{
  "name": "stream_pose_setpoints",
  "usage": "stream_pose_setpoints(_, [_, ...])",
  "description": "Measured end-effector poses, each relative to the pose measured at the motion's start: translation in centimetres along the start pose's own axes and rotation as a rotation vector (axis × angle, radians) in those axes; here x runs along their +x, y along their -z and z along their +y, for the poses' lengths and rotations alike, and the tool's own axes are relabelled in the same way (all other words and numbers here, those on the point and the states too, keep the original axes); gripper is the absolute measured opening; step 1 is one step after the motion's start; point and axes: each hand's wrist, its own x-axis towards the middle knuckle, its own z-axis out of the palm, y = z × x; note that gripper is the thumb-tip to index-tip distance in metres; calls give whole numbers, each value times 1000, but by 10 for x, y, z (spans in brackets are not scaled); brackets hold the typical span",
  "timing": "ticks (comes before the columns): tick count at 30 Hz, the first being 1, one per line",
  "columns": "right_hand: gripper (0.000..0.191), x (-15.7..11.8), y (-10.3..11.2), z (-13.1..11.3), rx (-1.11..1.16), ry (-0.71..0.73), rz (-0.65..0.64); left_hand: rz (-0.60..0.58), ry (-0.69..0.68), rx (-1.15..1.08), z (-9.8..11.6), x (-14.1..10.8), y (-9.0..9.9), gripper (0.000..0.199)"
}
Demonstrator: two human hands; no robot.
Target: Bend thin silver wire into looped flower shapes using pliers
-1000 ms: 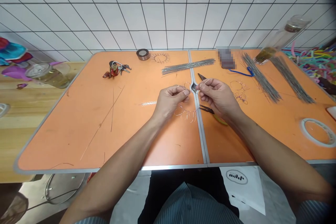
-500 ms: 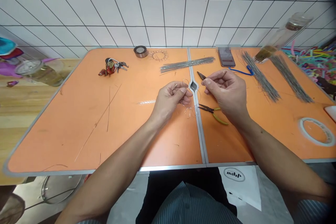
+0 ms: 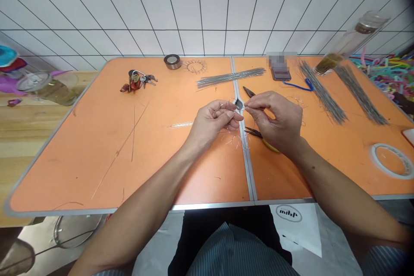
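Observation:
My left hand (image 3: pixel 217 120) is pinched on a thin wire bent into small loops, over the table's centre seam. My right hand (image 3: pixel 274 116) is just to its right, thumb and forefinger pressed together at the wire's end. Pliers with dark jaws (image 3: pixel 254 132) and yellow handles lie partly under my right hand. Another dark plier tip (image 3: pixel 249 92) shows above that hand, its rest hidden. Below my left fingers lies a faint ring of bent wire (image 3: pixel 233 139). Several straight wires (image 3: pixel 181 125) lie left of my left hand.
Wire bundles (image 3: pixel 231 77) lie at the back and right (image 3: pixel 323 92). Around them are a phone (image 3: pixel 280 72), black tape (image 3: pixel 172 62), keys (image 3: pixel 147 79), a white tape roll (image 3: pixel 375 155) and a tilted glass bottle (image 3: pixel 349 43). A jar (image 3: pixel 45 88) stands left.
My right hand has moved slightly left and its fingertips now meet the wire near my left hand. My left hand has shifted a little right.

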Motion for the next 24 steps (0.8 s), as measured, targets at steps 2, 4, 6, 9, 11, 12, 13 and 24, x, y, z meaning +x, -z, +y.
stream_pose_setpoints(2, [21,0,0,1,-12,16,-6,1,6,-4,0,1,1,19])
stream_pose_setpoints(4, [21,0,1,1,-12,20,-16,4,12,-8,0,1,1,19])
stream_pose_setpoints(6, [21,-1,1,1,-5,28,-28,4,16,-7,0,1,0,19])
stream_pose_setpoints(9, [21,-1,1,1,-8,38,-40,11,26,4,2,1,-1,19])
stream_pose_setpoints(11, [21,-1,2,0,-15,35,-45,24,38,16,3,0,-2,19])
stream_pose_setpoints(12, [21,-1,2,0,-17,33,-47,27,44,19,3,-1,-2,18])
stream_pose_setpoints(13, [21,-1,2,-1,-19,33,-47,29,49,21,3,-1,-2,18])
stream_pose_setpoints(24, [21,0,4,0,-30,69,-59,3,32,6,3,2,2,26])
